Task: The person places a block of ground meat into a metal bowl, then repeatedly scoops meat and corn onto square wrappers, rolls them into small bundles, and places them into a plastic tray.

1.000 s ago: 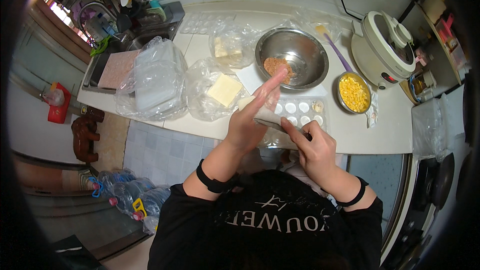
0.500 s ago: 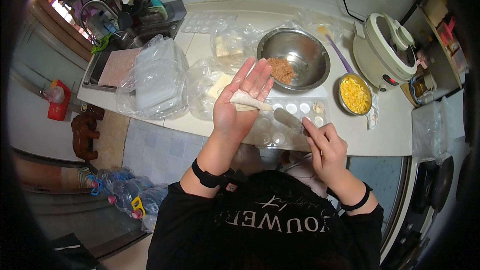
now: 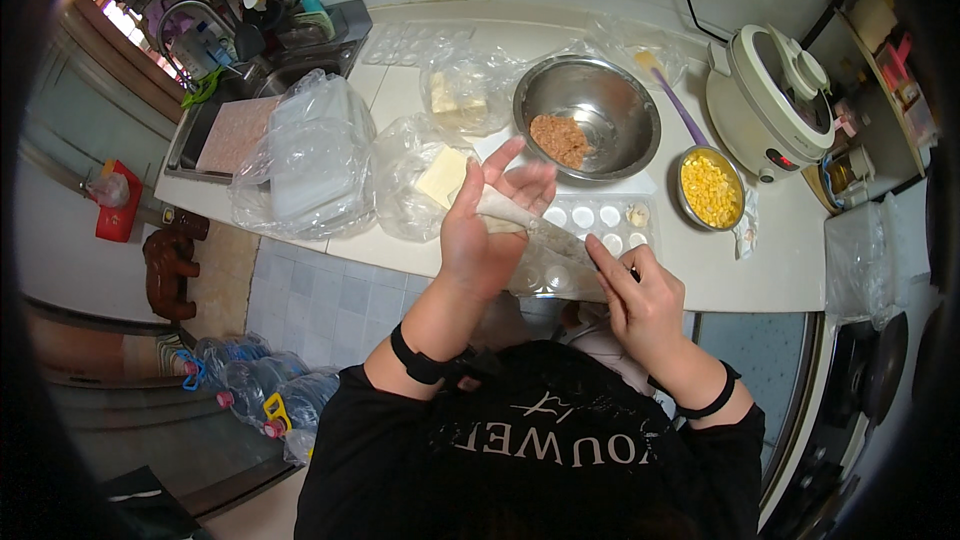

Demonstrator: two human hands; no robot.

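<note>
On the palm of my left hand lies a folded pale dough wrapper. The hand is turned up with its fingers slightly curled around it and the thumb alongside. My right hand grips a broad, flat-bladed spreader, its blade tip against the wrapper; the handle is mostly hidden by the fingers. Under the blade sits a clear plastic tray with round wells, one holding a small pale piece. Just beyond is a steel bowl with minced filling at its left side.
Left of my hands lie a stack of square wrappers in plastic and bagged clear containers. On the right stand a small bowl of corn, a purple-handled brush and a white cooker. A sink is at far left.
The spreader has moved left and up, from beside the wrapper onto it. My left hand has shifted slightly right and its fingers have curled more.
</note>
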